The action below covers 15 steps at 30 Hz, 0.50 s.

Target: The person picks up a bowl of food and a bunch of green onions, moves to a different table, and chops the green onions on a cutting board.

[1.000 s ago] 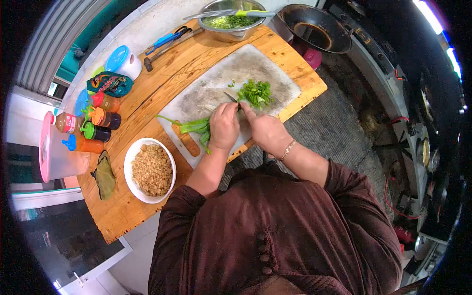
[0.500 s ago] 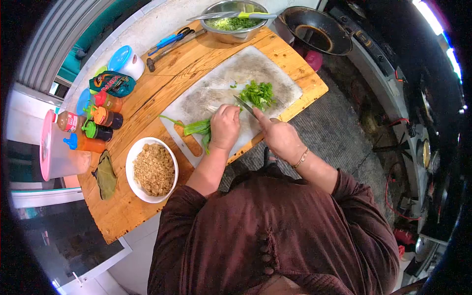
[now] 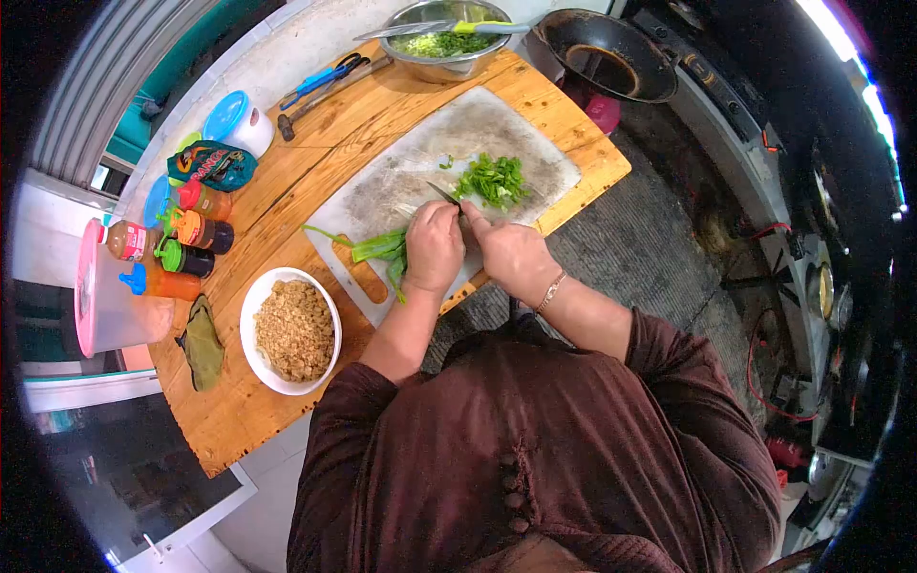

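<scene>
On a worn white cutting board (image 3: 377, 186), my left hand (image 3: 436, 246) is closed around a bunch of green leafy stalks (image 3: 382, 245), whose ends stick out to its left. My right hand (image 3: 509, 250) is wrapped round the handle of a knife (image 3: 443, 194). The blade points up and left, close against the fingers of my left hand. A pile of chopped greens (image 3: 493, 180) lies just beyond my right hand, with a few loose bits to its left.
A white bowl of brown crumbly food (image 3: 297, 329) is at the near left. Sauce bottles (image 3: 177, 256) stand beyond it. At the back are a hammer (image 3: 334, 98), blue-handled scissors (image 3: 325, 81) and a metal bowl (image 3: 447, 67) with a knife across it. A wok (image 3: 607, 55) is at right.
My right hand and the knife have moved left, towards my left hand. The view has shifted slightly.
</scene>
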{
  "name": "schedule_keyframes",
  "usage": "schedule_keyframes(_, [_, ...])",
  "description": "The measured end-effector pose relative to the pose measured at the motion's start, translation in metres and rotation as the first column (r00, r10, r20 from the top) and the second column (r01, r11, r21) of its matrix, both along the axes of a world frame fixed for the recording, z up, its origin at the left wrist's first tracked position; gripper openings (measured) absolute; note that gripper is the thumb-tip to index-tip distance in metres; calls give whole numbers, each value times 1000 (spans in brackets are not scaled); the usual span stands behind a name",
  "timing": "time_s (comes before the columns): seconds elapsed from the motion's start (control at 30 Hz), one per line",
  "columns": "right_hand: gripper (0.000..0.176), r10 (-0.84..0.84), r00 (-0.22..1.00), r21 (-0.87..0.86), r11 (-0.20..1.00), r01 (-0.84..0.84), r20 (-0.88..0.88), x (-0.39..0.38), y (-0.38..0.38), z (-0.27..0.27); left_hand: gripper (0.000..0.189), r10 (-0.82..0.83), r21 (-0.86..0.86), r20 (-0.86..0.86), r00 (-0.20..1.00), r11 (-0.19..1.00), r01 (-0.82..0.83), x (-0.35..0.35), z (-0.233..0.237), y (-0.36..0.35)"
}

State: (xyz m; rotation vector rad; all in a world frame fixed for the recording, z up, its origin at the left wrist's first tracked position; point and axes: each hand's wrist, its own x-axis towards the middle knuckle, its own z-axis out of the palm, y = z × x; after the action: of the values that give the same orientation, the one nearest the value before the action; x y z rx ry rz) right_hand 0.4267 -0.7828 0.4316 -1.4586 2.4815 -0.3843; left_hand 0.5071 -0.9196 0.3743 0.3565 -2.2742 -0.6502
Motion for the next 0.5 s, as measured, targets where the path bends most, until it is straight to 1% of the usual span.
schedule_keyframes(0.1, [65, 0, 1000, 4, 1000, -1, 29, 2, 16, 5, 12, 48, -91, 41, 998, 995, -44, 3, 3, 3])
schedule_keyframes(0.2, [65, 0, 1000, 27, 1000, 1, -12, 9, 45, 1, 15, 100, -155, 129, 987, 985, -79, 7, 11, 6])
schedule_keyframes(0.3, [67, -2, 1000, 11, 1000, 2, 23, 8, 55, 5, 18, 81, -151, 129, 988, 987, -61, 7, 8, 12])
schedule_keyframes(0.4, [69, 6, 1000, 10, 1000, -6, 9, -3, 41, -4, 22, 82, -216, 104, 991, 975, -58, 7, 4, 16])
schedule_keyframes(0.5, [68, 29, 1000, -33, 999, -29, 2, -15, 27, -1, 20, 69, -188, 99, 993, 981, -50, 7, 4, 16])
